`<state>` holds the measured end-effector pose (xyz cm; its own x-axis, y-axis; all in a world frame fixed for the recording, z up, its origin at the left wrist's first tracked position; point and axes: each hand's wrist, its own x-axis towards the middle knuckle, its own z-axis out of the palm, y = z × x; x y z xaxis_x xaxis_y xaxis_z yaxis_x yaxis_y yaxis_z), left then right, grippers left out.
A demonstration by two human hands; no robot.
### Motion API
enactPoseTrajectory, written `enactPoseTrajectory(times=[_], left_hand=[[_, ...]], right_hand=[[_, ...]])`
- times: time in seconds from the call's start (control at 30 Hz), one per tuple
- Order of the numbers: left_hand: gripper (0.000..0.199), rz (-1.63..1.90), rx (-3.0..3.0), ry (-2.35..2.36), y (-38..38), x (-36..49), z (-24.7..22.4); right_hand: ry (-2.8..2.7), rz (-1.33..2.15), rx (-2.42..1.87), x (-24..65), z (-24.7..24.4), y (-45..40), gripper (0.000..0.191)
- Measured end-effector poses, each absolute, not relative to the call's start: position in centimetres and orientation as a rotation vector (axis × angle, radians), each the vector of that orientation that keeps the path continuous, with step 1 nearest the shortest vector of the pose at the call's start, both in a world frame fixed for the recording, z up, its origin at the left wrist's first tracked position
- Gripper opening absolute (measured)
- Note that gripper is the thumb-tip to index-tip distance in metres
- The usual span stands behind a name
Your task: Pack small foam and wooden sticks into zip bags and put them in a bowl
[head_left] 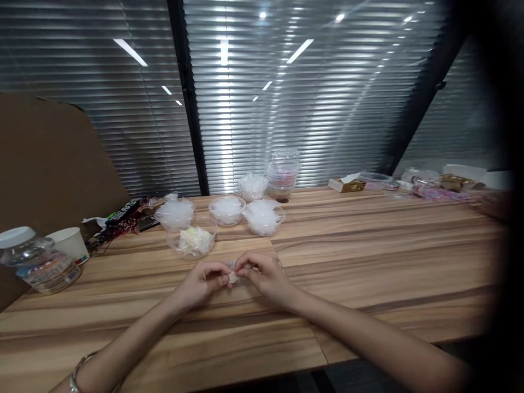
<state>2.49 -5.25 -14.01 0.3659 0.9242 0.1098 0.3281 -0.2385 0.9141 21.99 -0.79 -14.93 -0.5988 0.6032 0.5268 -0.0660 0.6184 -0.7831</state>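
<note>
Over the middle of the wooden table, my left hand (208, 281) and my right hand (262, 275) meet at a small clear plastic bag (233, 277) with something pale beige in it. Both hands pinch the bag between thumb and fingers, the left on its left side, the right at its upper right. What the beige content is, I cannot make out. Just beyond my left hand stands a clear round bowl (172, 246) holding several small packets (195, 240), whitish with a touch of yellow.
Farther back are bowls with white translucent bags (227, 210) and a stack of clear tubs (283, 173). A lidded jar (47, 270), a paper cup (73, 245) and tangled wires (123, 226) lie left. A tissue box (347, 185) and pink plastic items (438, 192) are back right.
</note>
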Motion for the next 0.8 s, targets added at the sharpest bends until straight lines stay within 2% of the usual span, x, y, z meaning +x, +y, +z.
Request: enactPoseTrajectory(times=[0.07,0.17,0.27,0.4,0.57,0.67,0.8], left_hand=[[0.023,0.868,1.920,1.142,-5.4,2.3,-14.0],[0.023,0.890,2.418,1.198,-5.7,1.9,-14.0],[0.029,0.810,2.812,1.291,-5.8,1.7,-14.2],[0.019,0.606,2.993,1.443,-5.6,1.9,-14.6],[0.017,0.436,3.241,1.528,-5.4,2.2,-15.0],[0.014,0.287,3.387,1.488,-5.6,2.3,-14.8],[0.016,0.051,3.471,1.361,-5.9,2.5,-14.1]], right_hand=[[-1.867,1.264,-0.425,21.6,-15.2,-0.6,0.005],[-1.751,1.447,-0.412,21.2,-15.8,0.0,0.016],[-1.678,1.506,-0.482,21.1,-16.2,0.5,0.021],[-1.621,1.526,-0.592,21.0,-16.4,0.3,0.023],[-1.713,1.518,-0.528,20.7,-17.0,0.0,0.020],[-1.939,1.261,-0.555,20.8,-17.2,0.3,0.014],[-2.432,0.453,-0.470,21.4,-16.6,0.5,0.014]])
